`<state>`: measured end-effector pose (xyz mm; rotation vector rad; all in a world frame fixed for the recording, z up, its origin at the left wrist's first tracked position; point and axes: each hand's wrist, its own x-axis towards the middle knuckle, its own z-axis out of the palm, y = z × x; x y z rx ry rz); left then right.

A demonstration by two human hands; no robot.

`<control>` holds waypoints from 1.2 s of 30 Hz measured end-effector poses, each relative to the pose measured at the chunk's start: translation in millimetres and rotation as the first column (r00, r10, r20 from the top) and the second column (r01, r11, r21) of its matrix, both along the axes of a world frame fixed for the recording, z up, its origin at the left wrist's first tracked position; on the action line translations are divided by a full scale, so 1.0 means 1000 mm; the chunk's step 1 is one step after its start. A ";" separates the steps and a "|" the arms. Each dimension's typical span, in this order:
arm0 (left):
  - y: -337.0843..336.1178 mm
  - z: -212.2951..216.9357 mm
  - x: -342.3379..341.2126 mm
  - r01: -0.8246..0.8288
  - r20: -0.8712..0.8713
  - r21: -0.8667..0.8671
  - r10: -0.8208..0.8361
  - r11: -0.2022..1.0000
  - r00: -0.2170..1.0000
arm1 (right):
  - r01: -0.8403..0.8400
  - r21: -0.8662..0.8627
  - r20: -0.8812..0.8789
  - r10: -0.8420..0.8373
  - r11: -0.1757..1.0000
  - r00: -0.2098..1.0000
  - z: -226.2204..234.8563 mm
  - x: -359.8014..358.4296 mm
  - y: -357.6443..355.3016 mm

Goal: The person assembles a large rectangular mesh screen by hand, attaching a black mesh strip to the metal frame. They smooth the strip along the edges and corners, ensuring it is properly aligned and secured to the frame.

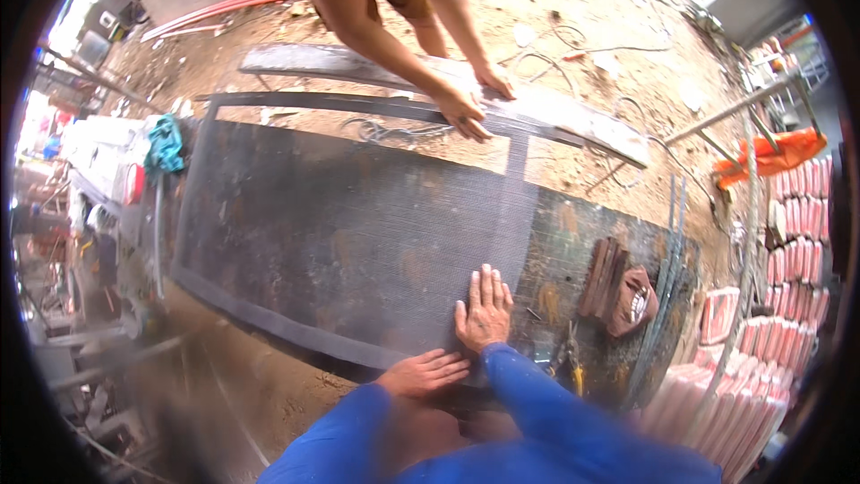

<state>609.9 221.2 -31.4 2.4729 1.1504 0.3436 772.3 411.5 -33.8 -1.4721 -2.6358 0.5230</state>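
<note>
A dark mesh sheet (358,233) lies over a long rectangular metal frame (269,327) on a dark worktable (573,215). My left hand (424,373) lies flat at the frame's near edge, fingers stretched toward the right. Farther in, my right hand (485,309) presses flat on the mesh near its right end, fingers pointing away from me. Neither hand grips anything. Across the table, a co-worker's hands (464,115) rest on the far edge of the frame and mesh.
Brown metal pieces (603,278), a brown cloth item (632,302) and yellow-handled pliers (575,363) lie on the table's right part, near thin metal rods (661,291). Behind the table stands a narrow bench (331,63). Stacked reddish-white packs (735,394) are at right.
</note>
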 end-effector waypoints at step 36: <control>0.000 -0.001 0.002 0.034 -0.098 -0.002 -0.034 0.999 0.995 | 0.026 0.012 0.026 -0.026 1.000 0.999 -0.006 0.004 -0.004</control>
